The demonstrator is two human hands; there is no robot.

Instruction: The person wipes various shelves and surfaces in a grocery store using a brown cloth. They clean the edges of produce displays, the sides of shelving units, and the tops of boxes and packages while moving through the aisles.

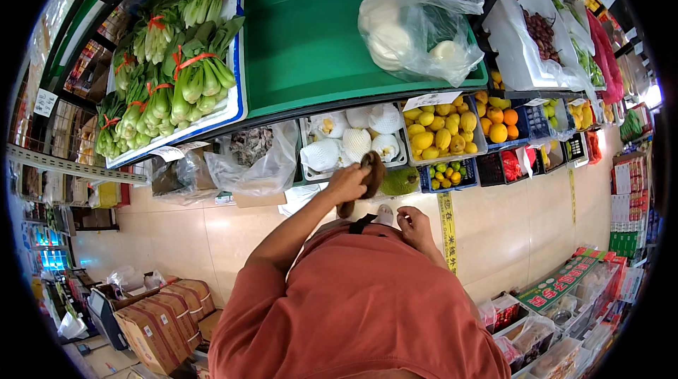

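Note:
My left hand (349,183) grips a dark brown, soft-looking item (375,175), perhaps a cloth, whose lower end hangs below the fingers. It is over the front edge of a white crate (312,174) of fruit in white foam nets (356,144). Just right of that hand lies a large green, bumpy-skinned fruit (400,181). My right hand (416,225) is near my waist, its fingers loosely curled; nothing shows in it, though its palm is hidden. Above the crates, a clear plastic bag (418,29) with round white items rests on a green tray (307,45).
Bundled leafy greens (196,79) fill a white tray at upper left. Yellow fruit (442,130) and oranges (498,132) stand in crates at right. A metal shelf rail (74,164) juts out at left. Cardboard boxes (159,326) and a display counter (561,294) flank me behind.

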